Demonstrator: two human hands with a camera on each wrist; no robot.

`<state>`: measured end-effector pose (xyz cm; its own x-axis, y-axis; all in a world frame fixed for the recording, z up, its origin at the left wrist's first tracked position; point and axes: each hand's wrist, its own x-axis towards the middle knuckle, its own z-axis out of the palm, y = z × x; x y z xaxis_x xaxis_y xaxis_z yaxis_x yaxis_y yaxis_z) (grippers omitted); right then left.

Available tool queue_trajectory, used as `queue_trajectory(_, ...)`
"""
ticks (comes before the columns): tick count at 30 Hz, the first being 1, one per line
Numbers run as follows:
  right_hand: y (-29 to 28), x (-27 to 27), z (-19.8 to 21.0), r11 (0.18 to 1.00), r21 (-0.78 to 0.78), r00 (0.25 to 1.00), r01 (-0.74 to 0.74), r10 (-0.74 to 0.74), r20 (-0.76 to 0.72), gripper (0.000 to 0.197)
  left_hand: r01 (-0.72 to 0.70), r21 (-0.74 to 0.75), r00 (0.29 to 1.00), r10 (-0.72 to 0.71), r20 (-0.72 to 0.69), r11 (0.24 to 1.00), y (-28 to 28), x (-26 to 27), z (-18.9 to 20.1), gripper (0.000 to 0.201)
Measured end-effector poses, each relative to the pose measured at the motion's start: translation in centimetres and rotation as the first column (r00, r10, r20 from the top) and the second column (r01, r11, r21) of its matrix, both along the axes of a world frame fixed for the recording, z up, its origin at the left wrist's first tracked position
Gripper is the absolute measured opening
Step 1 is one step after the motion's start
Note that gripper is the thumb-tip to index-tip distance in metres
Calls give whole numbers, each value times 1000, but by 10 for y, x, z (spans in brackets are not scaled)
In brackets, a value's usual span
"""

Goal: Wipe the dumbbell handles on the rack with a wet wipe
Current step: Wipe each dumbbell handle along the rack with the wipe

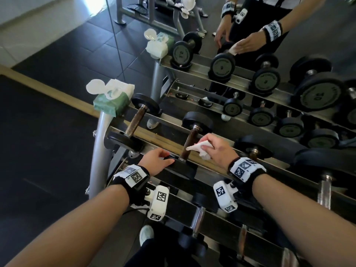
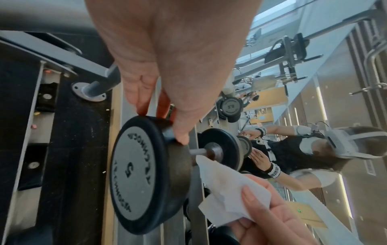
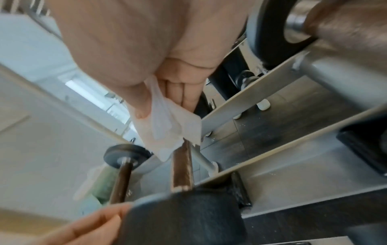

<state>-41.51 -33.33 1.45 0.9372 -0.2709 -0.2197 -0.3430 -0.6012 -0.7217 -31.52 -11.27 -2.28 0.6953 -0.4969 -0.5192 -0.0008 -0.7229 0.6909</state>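
Observation:
The second dumbbell from the left lies across the top rails of the rack point(image 1: 158, 140). Its brown handle point(image 1: 189, 142) runs between two black heads. My left hand point(image 1: 163, 158) grips the near head point(image 2: 136, 170), marked 5, thumb and fingers curled on its rim. My right hand point(image 1: 209, 146) pinches a crumpled white wet wipe point(image 1: 199, 147) and holds it against the right side of the handle. In the right wrist view the wipe point(image 3: 167, 129) hangs over the handle's point(image 3: 182, 165) far part. In the left wrist view the wipe point(image 2: 226, 190) sits just right of the head.
A green and white wipe pack point(image 1: 111, 97) with its lid open rests on the rack's left end. Another dumbbell point(image 1: 133, 124) lies to the left, bigger ones point(image 1: 254, 151) to the right. A lower tier point(image 1: 198, 216) holds more. A mirror point(image 1: 250, 54) stands behind the rack.

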Motion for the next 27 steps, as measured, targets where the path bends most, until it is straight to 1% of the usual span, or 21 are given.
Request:
queue_trajectory(2,-14,-8,10,998,25,998,49,-50,41,8,25,-5,998,-24,65,1000,-11,0,12,36)
queue_trajectory(4,-29,-16,19,995,47,994,87,-90,59,7,19,-48,993,-13,121,999,-25,-4,26,30)
queue_trajectory(6,-47,-27,27,992,63,992,107,-111,65,5,11,-107,989,5,149,994,-42,-17,36,26)
queue_trajectory(8,-68,-42,32,994,57,993,96,-100,71,7,28,-147,982,1,191,989,-60,-38,41,23)
queue_trajectory(10,-91,-59,34,997,16,994,70,-71,83,8,49,-164,977,-14,212,985,-78,-62,40,22)
queue_trajectory(13,-121,-81,32,997,-71,996,25,-19,89,14,72,-165,990,-50,132,984,-102,-97,28,25)
queue_trajectory(16,-143,-94,23,990,-140,994,-7,22,110,25,37,-123,999,-36,15,992,-120,-124,12,34)
queue_trajectory(18,-151,-98,15,982,-177,989,-68,90,118,27,7,-78,999,-11,-41,997,-130,-136,4,44)
queue_trajectory(20,-156,-102,7,962,-234,977,-144,176,124,24,11,-33,997,-14,-73,999,-135,-144,-2,53)
queue_trajectory(22,-159,-104,-1,907,-349,947,-236,296,128,23,15,-11,995,-16,-97,1000,-139,-150,-5,60)
queue_trajectory(23,-161,-105,-5,868,-404,926,-290,360,110,24,14,-5,995,-15,-103,1000,-140,-152,-6,61)
queue_trajectory(25,-163,-108,-14,798,-457,893,-392,450,21,28,24,6,995,-23,-100,1000,-142,-156,-7,60)
queue_trajectory(27,-166,-110,-18,764,-458,877,-455,474,-81,31,36,15,996,-35,-80,999,-143,-159,-7,54)
